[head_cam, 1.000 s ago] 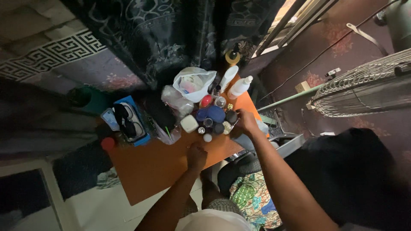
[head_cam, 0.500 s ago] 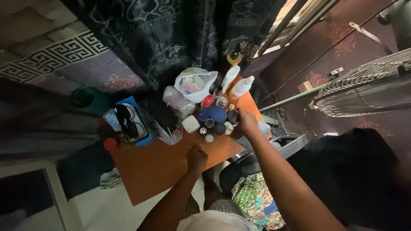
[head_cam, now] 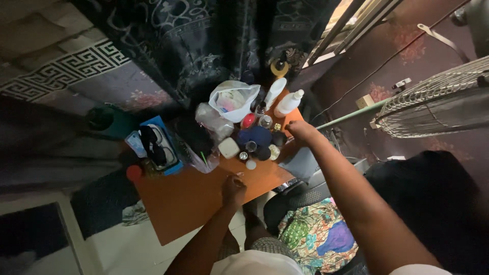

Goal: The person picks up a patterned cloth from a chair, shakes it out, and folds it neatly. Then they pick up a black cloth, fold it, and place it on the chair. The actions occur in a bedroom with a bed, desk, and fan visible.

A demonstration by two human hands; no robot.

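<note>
Head view showed the left hand (head_cam: pixel 234 189) curled into a loose fist, resting on the bare orange tabletop (head_cam: pixel 183 198), well apart from the clutter. The right hand (head_cam: pixel 300 130) hovered at the far right table edge, fingers drawn together; whether they pinched anything could not be told. Just beside it sat a small dark round jar (head_cam: pixel 278 138) among blue-capped containers (head_cam: pixel 254 136). Two white plastic bottles (head_cam: pixel 286 103) stood behind, near a crumpled white plastic bag (head_cam: pixel 232 100)
</note>
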